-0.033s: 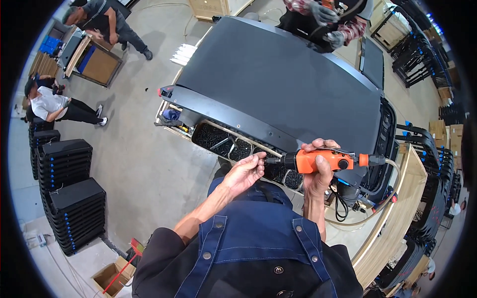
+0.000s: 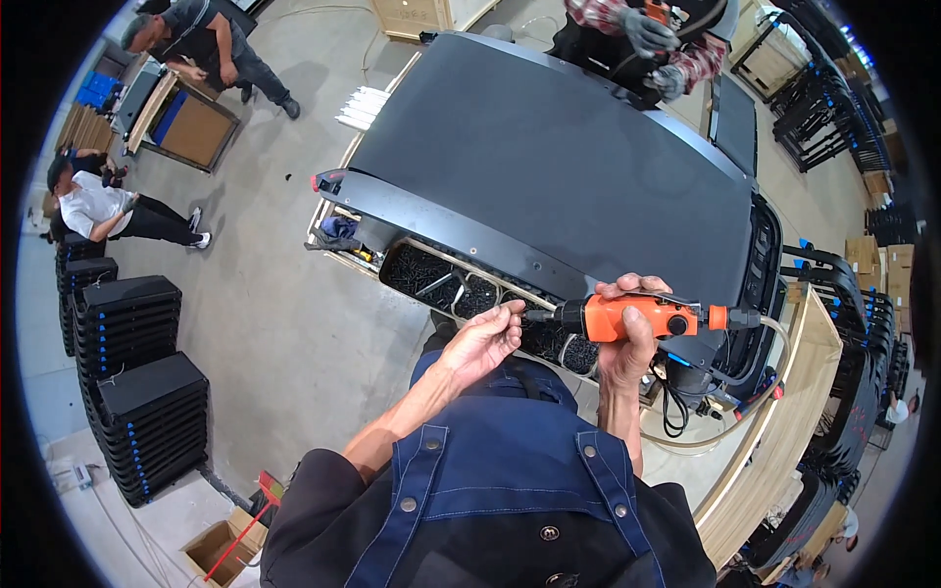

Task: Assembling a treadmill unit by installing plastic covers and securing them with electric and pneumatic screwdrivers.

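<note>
My right hand [image 2: 627, 328] is wrapped round an orange pneumatic screwdriver [image 2: 642, 318], which lies level with its bit pointing left. At the tip of its black nose [image 2: 561, 318], my left hand [image 2: 487, 336] is closed in a pinch. What those fingertips hold, if anything, is too small to make out. Just beyond my hands lies a broad treadmill deck [image 2: 549, 167] with a black belt and a dark side rail [image 2: 431, 230]. Below the rail, under and beside my hands, is a long parts bin [image 2: 390, 278] of dark screws in several compartments.
An air hose [image 2: 784, 343] curves down from the screwdriver's right end. A wooden crate [image 2: 784, 431] stands at the right. Across the deck, a co-worker's gloved hands [image 2: 659, 54] hold another tool. Stacked black frames [image 2: 157, 421] stand at left; two more people are beyond.
The co-worker's gloved hands across the deck have shifted slightly right and nearer. My hands and the screwdriver have kept their place.
</note>
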A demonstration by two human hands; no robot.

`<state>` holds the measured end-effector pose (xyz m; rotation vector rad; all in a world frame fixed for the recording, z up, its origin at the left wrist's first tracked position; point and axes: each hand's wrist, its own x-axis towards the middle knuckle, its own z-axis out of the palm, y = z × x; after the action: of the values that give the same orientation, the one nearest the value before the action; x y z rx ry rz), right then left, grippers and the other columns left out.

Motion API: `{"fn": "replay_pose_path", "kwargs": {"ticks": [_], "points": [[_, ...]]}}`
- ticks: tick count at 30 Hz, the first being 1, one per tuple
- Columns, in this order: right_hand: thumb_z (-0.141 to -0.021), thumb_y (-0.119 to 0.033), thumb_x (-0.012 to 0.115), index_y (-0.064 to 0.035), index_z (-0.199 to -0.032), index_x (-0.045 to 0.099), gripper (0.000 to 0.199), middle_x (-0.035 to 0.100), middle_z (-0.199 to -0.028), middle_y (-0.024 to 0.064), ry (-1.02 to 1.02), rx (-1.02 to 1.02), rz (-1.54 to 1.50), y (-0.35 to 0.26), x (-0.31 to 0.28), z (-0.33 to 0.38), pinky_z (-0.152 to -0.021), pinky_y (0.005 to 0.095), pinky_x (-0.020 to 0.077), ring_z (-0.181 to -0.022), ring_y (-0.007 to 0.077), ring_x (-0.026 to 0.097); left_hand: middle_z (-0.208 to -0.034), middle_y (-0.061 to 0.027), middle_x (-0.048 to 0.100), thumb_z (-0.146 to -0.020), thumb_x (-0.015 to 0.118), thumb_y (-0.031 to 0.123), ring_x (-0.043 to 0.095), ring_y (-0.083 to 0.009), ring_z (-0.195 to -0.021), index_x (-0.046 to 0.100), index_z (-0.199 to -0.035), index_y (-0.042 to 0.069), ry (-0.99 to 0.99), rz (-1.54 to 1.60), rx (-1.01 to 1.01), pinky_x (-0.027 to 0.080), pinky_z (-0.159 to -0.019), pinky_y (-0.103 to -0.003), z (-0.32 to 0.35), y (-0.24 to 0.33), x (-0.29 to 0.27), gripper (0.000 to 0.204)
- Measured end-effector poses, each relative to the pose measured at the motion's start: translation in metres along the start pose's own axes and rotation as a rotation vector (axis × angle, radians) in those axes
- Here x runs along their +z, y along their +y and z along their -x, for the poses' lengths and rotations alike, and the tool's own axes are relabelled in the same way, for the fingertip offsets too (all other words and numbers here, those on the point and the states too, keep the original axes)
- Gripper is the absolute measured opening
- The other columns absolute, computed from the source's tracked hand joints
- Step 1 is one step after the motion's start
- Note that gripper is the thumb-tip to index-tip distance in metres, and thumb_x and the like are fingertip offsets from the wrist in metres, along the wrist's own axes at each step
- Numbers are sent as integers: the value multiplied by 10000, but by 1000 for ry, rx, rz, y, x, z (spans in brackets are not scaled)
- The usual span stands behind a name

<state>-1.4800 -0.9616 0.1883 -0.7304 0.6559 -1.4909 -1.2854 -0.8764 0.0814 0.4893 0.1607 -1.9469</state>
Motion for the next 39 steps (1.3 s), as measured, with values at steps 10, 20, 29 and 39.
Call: {"fn": "replay_pose_path", "kwargs": {"ticks": [10,20,29,39], "points": [[-794,-90,704,-99,-1204,558,435,632,-1057,114,81,-78,137,44,67,0,-971,489,481,-941,261,641,-886,-23,660,-961,660,290,646,-134,-785,656,-1112,46,110,144,-143,582,-745,-269,0,65,-8,287],[-794,-113,733,-113,-1211,511,473,616,-1074,112,12,-257,420,82,126,6,-979,501,480,-950,260,633,-812,21,542,-972,634,352,548,-101,-753,640,-1112,63,226,311,-218,537,-720,-239,-6,99,10,321],[-822,47,726,-50,-1215,465,482,623,-1123,185,-95,-224,698,114,141,-24,-883,417,571,-982,269,668,-694,65,374,-1022,561,395,344,-64,-589,593,-1099,138,145,400,-383,301,-503,-221,-42,109,-17,270],[-775,71,755,-52,-1075,511,406,646,-971,139,-330,-141,739,127,147,-48,-906,485,553,-918,271,670,-1095,-84,619,-1035,493,171,608,-165,-972,539,-1300,-11,191,-325,-310,519,-873,-320,8,128,-36,324]]}}
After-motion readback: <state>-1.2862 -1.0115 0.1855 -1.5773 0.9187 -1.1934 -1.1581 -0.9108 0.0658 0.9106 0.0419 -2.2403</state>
